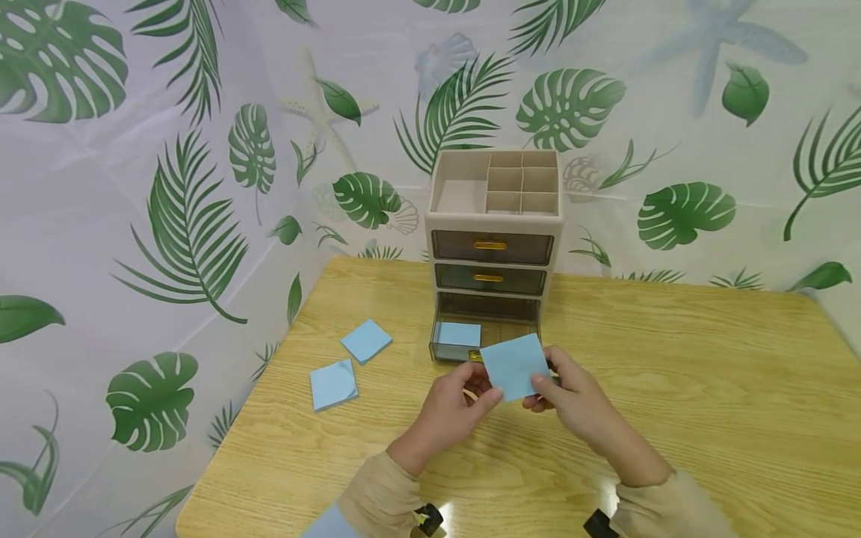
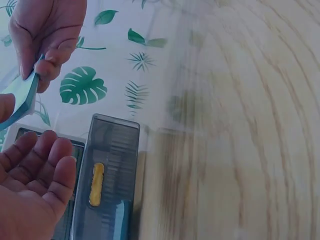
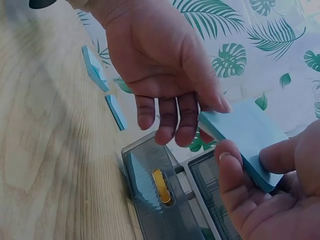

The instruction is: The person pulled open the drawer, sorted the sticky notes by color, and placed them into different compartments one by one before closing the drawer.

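A light-blue sticky note pad (image 1: pixel 516 366) is held in front of the drawer organizer, above the table. My right hand (image 1: pixel 581 400) grips its right side, thumb on top and fingers beneath, plainly shown in the right wrist view. At the near left corner, my left hand (image 1: pixel 454 411) pinches the pad with the thumb on its face; its other fingers (image 3: pixel 167 120) curl loosely below. Behind the hands, the organizer's bottom drawer (image 1: pixel 521 331) is pulled out. Another blue sticky note pad (image 1: pixel 460 334) lies in the left part of that drawer.
Two more blue pads, one nearer (image 1: pixel 334 385) and one farther (image 1: pixel 366 341), lie on the wooden table (image 1: pixel 673 373) at left. The organizer (image 1: pixel 494 219) has two closed upper drawers and a divided top tray. Leaf-patterned cloth (image 1: pixel 377 112) hangs behind.
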A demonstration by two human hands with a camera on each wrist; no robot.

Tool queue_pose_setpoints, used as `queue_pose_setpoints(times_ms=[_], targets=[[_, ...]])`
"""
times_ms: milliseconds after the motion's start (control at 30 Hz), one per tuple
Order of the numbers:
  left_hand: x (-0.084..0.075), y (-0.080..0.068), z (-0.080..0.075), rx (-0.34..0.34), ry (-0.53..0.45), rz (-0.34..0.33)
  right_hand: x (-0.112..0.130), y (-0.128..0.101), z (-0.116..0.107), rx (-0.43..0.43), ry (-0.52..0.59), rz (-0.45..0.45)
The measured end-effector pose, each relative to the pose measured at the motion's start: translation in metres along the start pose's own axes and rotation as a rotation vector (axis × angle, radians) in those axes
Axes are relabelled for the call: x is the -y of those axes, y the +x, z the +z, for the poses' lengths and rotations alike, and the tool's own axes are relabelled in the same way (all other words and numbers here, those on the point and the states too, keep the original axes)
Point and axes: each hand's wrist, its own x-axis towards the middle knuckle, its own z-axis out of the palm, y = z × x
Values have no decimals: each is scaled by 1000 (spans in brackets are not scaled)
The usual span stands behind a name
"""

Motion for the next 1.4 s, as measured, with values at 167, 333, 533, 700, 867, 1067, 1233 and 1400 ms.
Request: queue_pose_setpoints(times_ms=[167, 333, 533, 700, 867, 1067, 1233, 1400], targets=[[-7, -1, 2, -34, -31, 26, 0, 0, 3, 42, 89, -4], [-10, -4, 1, -20, -70, 74, 0, -1, 3, 52, 55, 31], [-11, -6, 1, 11, -121, 70, -4, 0, 1, -17, -120, 6], [-11, -6, 0, 23, -73, 67, -5, 3, 0, -97, -258, -70], [-10, -5, 1, 26, -6, 72, -3, 7, -3, -144, -325, -145], [-11, -6, 1, 37, 29, 72, -2, 9, -5, -144, -397, -223], [-11, -6, 1, 53, 19, 66, 0, 10, -6, -140, -400, -244], [-9, -6, 1, 68, 12, 69, 1, 12, -6, -119, -385, -250]])
